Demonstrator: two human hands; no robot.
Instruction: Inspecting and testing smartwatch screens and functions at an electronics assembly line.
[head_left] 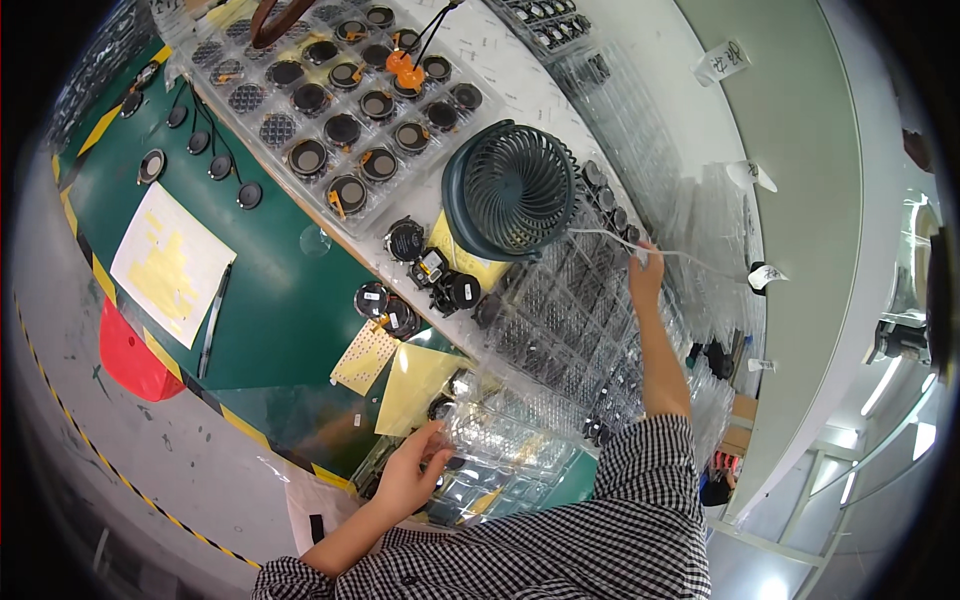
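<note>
My left hand (408,478) is closed at the edge of a clear plastic blister tray (515,432), thumb and fingers pinching its near left corner. Under and beside that sheet lie more clear compartments with dark parts, seen through glare. My right hand (647,272) reaches far out to the right, its fingers bent at the outer edge of the clear compartment trays (570,310); what exactly its fingertips hold is too small to make out. A white cable (680,254) runs past that hand. Just left of it stands a dark round fan (515,190).
A large clear tray (370,200) of round black parts lies at the back. Loose round parts (405,240) and yellow paper (425,385) sit near the fan. On the green mat (290,345) are a yellow-marked sheet (172,262) and a pen (213,322). A red stool (135,355) stands left.
</note>
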